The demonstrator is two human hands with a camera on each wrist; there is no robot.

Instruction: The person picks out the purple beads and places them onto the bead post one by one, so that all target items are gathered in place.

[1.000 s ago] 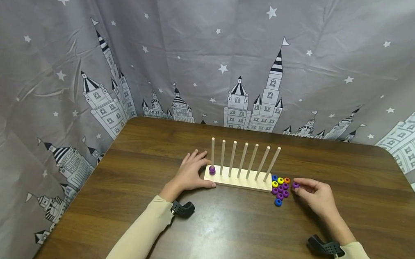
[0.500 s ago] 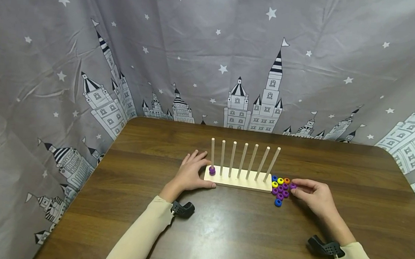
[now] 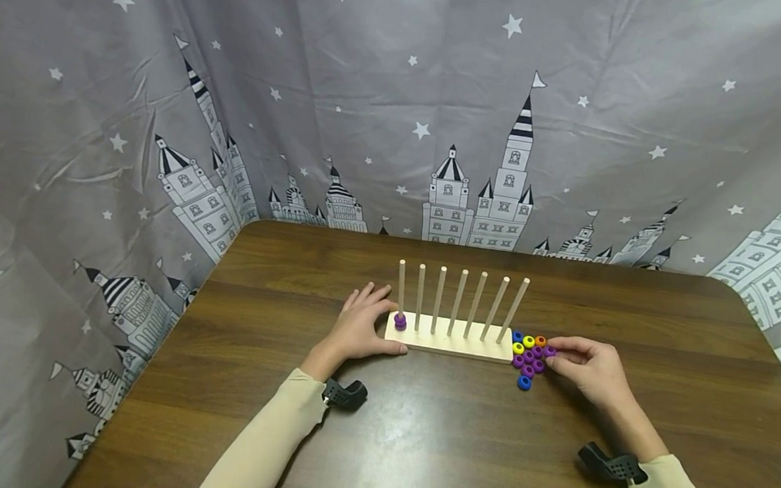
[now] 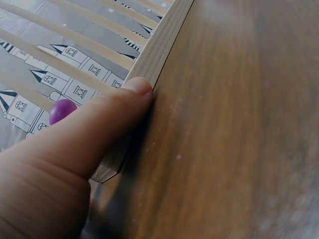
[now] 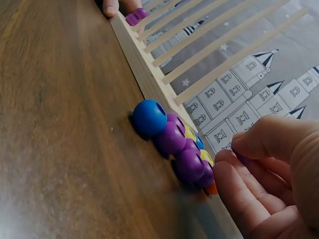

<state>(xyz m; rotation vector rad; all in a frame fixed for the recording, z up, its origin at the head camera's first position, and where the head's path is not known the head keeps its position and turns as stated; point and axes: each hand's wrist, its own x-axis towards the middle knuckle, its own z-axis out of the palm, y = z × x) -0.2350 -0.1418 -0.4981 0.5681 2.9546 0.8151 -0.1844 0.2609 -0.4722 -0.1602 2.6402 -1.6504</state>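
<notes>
So, starting with the head view: steadying the left end of a wooden pegboard (image 3: 447, 343) with the left hand (image 3: 357, 330), resting the thumb on the front side and the index finger round the back, fanning the other fingers wide over the desk (image 3: 457, 436). Seeing that board well inside the desk's edges, closer to the far one, carrying two purple beads (image 3: 400, 321) at the foot of the leftmost peg (image 3: 401, 288). Pinching another purple bead (image 3: 549, 352) with the right hand (image 3: 592, 370), holding it narrowly between thumb and index, right beside the bead cluster (image 3: 529, 356) bunching up at the board's right end.

Going to the left wrist: pressing the thumb (image 4: 119, 107) against the board's long front face, near its left corner. Not seeing the other fingers from here.

Checking the right wrist: hiding nearly all of the pinched bead in the fingertips, showing just a purple sliver. Spotting the front blue bead (image 5: 149, 118) sitting closest to the desk's near edge.

Probably risking a scatter toward the desk's right edge by brushing the cluster with a knuckle. Maybe losing the pinched bead by squeezing off-centre on that rounded side. Possibly shifting the board by easing off on the left or bumping a tall peg.
</notes>
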